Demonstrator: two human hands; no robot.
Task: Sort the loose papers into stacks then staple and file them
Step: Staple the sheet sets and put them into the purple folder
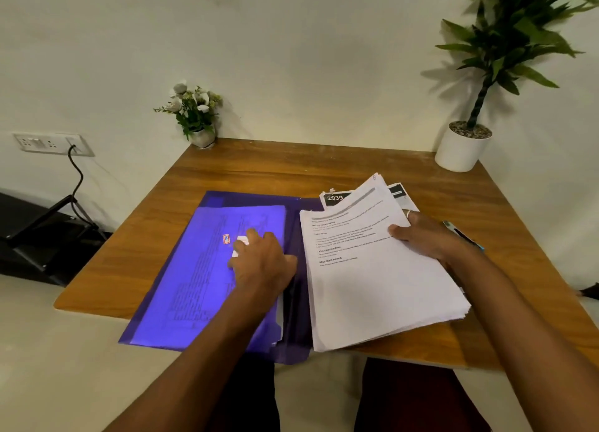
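Observation:
A translucent purple folder (pixel 207 276) lies open on the wooden table (pixel 259 169), printed pages showing through its left flap. My left hand (pixel 262 260) presses down on that flap, fingers slightly bent, with a small white object partly hidden under the fingertips. A thick stack of white printed papers (pixel 372 285) rests over the folder's right half, its right edge lifted. My right hand (pixel 421 237) grips that stack at its right edge, thumb on top. More sheets, one with a black label (pixel 337 198), stick out behind the stack.
A small white pot of flowers (pixel 197 114) stands at the table's back left corner. A tall plant in a white pot (pixel 463 146) stands at the back right. A pen-like object (pixel 463 234) lies beyond my right wrist. The folder overhangs the table's front edge.

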